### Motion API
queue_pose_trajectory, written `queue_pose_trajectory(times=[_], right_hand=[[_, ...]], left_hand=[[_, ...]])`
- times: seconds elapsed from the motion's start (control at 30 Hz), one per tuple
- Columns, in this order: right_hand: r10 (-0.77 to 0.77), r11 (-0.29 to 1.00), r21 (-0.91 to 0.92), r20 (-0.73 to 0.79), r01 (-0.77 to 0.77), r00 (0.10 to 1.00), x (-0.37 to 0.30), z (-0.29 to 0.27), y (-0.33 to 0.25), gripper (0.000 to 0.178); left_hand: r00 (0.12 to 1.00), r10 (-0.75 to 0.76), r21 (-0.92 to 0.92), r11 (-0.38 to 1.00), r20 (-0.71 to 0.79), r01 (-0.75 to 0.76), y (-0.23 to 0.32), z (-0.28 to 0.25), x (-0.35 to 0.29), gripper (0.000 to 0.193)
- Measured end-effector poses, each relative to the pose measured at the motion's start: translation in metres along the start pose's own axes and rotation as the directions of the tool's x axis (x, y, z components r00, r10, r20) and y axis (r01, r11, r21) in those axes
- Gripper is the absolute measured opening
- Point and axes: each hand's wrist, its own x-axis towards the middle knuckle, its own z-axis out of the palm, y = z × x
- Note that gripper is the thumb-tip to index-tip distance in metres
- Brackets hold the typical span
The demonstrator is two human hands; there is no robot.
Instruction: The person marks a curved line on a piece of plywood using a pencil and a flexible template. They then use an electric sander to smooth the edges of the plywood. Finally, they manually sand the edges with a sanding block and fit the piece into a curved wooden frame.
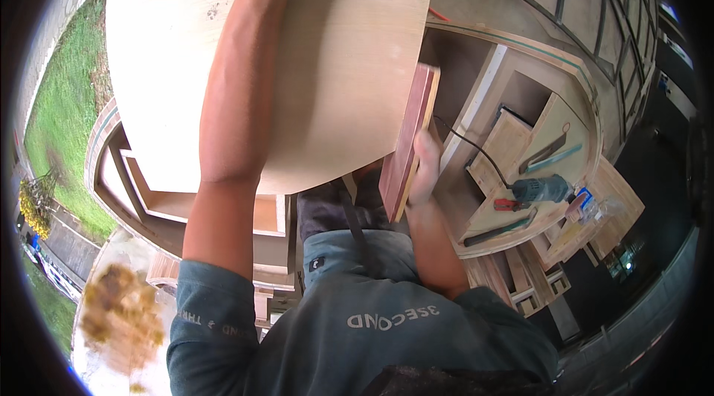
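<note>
A large pale plywood panel (349,61) fills the upper middle, its lower edge curved. My left forearm reaches up across it, with beaded bracelets at the wrist; the left hand itself lies past the top of the picture. Right of the panel's edge, my right hand (425,165) grips a reddish-brown board (407,147) with a light edge. The board stands tilted along the panel's right side. My thumb shows on the board's near side, while most of the fingers are hidden or blurred.
Behind the panel is a rounded wooden cabinet frame (520,50) with open compartments. On its right-hand top lie a corded teal power tool (539,189), a red-handled item (512,205) and several hand tools. Wooden pieces (513,277) sit lower right; grass (71,91) is at left.
</note>
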Motion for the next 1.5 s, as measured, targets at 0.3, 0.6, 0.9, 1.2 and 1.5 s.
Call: queue_pose_trajectory(times=[0.3, 0.6, 0.9, 1.2, 1.5], right_hand=[[0.161, 0.974, 0.171, -0.077, -0.146, 0.984, 0.085, 0.018, -0.013, 0.028], [0.227, 0.958, 0.186, -0.017, -0.220, 0.974, 0.109, 0.022, -0.028, 0.050], [0.007, 1.000, -0.028, 0.081, -0.004, 0.997, 0.033, 0.000, -0.014, 0.059], [0.016, 0.996, 0.090, 0.059, -0.021, 0.998, 0.073, 0.028, -0.036, 0.058], [0.175, 0.974, 0.139, 0.049, -0.180, 0.983, 0.117, 0.040, -0.056, 0.062]], left_hand=[[0.999, -0.012, 0.000, 1.000, 0.051, 0.012, -0.003, -0.005, -0.002, 0.037], [0.999, -0.007, -0.028, 1.000, 0.034, 0.008, 0.007, -0.002, 0.002, 0.038], [0.998, -0.022, -0.049, 0.998, 0.065, 0.025, 0.007, -0.008, 0.003, 0.037], [0.998, -0.016, -0.048, 0.999, 0.067, 0.019, 0.008, -0.004, 0.000, 0.035], [0.996, -0.039, -0.040, 0.998, 0.075, 0.042, 0.005, 0.000, 0.004, 0.038]])
